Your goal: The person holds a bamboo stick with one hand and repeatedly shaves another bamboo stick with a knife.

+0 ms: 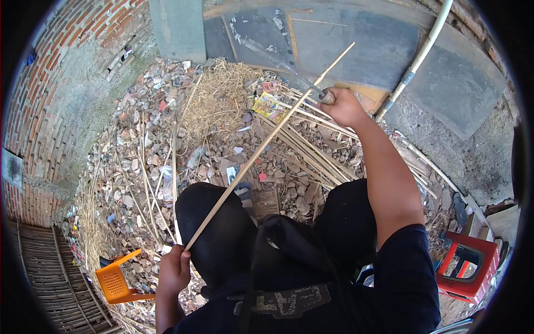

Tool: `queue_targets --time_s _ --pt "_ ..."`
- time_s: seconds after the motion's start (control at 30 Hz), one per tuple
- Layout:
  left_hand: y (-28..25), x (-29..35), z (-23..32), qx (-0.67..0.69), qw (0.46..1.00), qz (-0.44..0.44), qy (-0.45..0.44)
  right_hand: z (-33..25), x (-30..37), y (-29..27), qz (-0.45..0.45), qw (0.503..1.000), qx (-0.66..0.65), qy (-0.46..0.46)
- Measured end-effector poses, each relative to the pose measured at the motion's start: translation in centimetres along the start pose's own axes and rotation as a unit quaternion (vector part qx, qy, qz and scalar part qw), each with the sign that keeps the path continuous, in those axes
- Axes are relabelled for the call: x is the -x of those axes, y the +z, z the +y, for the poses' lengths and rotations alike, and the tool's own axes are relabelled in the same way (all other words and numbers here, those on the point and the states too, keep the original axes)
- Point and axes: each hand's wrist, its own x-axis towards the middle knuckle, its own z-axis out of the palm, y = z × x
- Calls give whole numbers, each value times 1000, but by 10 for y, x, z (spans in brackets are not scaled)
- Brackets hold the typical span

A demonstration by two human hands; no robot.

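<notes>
A long, thin bamboo strip (245,170) slants from the lower left to the upper right over my knees. Its near end is pinched between the thumb and fingers of my left hand (174,271). My right hand (344,107) is wrapped around the short handle of a machete (295,73), farther out and to the right. The long grey blade points to the upper left and crosses the strip toward its far end; whether the edge touches it I cannot tell. Several loose bamboo strips (312,151) lie on the ground beneath the blade and my right forearm.
Rubble and litter (130,161) cover the ground, with dry straw-like shavings (217,97) heaped ahead. More strips (147,178) lie at left. An orange plastic chair (114,283) is lower left, a red stool (484,261) lower right. A pipe (420,55) stands against the far wall.
</notes>
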Motion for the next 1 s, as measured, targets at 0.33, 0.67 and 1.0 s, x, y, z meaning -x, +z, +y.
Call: queue_targets --time_s 0.33,0.67,1.0 --pt "-5 3 -7 34 999 -12 -2 11 -8 2 -15 998 -1 54" --pt "0 4 -5 12 1000 -7 -3 -5 -3 12 -88 990 46 -102" --pt "-1 5 1 0 1000 -6 -17 -47 12 2 -116 984 68 -119"
